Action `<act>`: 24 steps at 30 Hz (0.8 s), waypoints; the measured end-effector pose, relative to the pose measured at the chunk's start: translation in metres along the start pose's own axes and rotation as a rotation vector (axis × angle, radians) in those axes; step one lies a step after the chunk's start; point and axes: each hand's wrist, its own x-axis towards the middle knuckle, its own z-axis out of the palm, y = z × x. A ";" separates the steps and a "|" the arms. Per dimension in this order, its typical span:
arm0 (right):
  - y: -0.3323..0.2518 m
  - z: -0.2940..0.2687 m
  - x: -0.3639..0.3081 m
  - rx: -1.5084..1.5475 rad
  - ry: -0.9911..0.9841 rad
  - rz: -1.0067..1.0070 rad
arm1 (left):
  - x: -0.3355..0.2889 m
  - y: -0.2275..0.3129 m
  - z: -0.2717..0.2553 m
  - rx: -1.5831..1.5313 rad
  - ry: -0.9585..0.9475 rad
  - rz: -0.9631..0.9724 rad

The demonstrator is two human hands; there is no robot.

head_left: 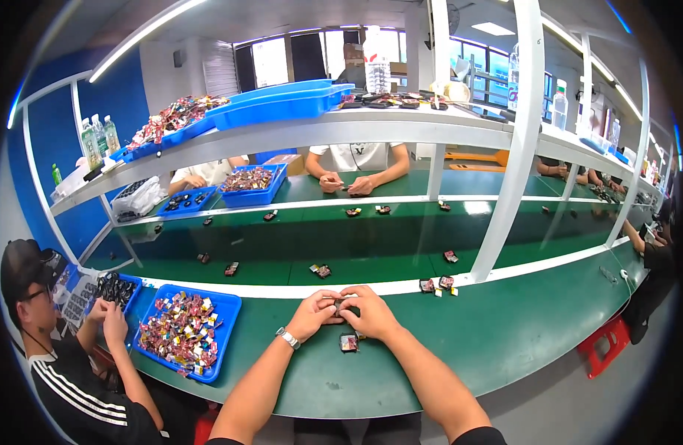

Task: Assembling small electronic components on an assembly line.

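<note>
My left hand (309, 317) and my right hand (373, 314) meet over the green worktable, fingers pinched together on a small dark piece (338, 306). Most of that piece is hidden by my fingers, so its kind cannot be made out. Just below my hands, on the tabletop, lies a small black part with a pale and reddish face (349, 342). To the left of my left forearm stands a blue tray (233, 326), heaped with small red, white and yellow pieces (180, 330).
Beyond a white rail runs a green conveyor belt (386, 256) with scattered small parts (321, 271). A white post (513, 159) rises at right, carrying a shelf (297, 135) with blue trays. A co-worker (67, 356) sits at left; another (356, 167) works opposite. A red stool (605, 346) stands at right.
</note>
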 end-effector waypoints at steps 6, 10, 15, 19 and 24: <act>-0.002 0.016 -0.001 -0.050 0.147 -0.005 | 0.001 -0.004 -0.002 -0.043 0.008 0.032; -0.003 0.018 -0.001 -0.010 0.177 -0.033 | 0.002 -0.006 -0.005 -0.075 0.006 0.048; -0.006 0.016 -0.001 -0.013 0.189 -0.063 | 0.002 -0.008 -0.009 -0.096 0.014 0.052; -0.005 0.020 -0.002 -0.006 0.230 -0.039 | 0.004 -0.008 -0.006 -0.096 0.030 0.049; -0.007 0.023 0.000 0.012 0.248 -0.068 | 0.002 -0.010 -0.008 -0.110 0.037 0.065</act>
